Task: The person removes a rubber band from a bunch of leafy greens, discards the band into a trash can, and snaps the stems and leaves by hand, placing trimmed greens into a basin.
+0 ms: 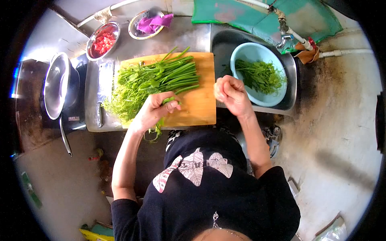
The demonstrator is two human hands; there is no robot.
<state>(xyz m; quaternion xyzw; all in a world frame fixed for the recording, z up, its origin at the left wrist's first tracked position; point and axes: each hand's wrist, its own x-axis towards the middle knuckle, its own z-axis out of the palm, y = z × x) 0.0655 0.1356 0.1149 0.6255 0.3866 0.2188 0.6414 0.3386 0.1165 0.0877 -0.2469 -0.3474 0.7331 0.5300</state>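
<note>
My left hand (158, 109) is closed around a few green stems over the front of the wooden cutting board (207, 102), with leafy ends hanging below it. Beside it on the board lies a large pile of leafy green stems (161, 76). My right hand (233, 94) is closed, raised between the board and the light blue basin (257, 49); whether its fingers hold anything is too small to tell. Inside that basin, which sits in the sink, are more greens (263, 76).
A cleaver (105, 82) and a knife handle (99, 114) lie left of the board. Behind stand a bowl of red pieces (103, 42) and a bowl with a purple cloth (150, 25). A pan (57, 86) is far left; the faucet (284, 39) hangs behind the sink.
</note>
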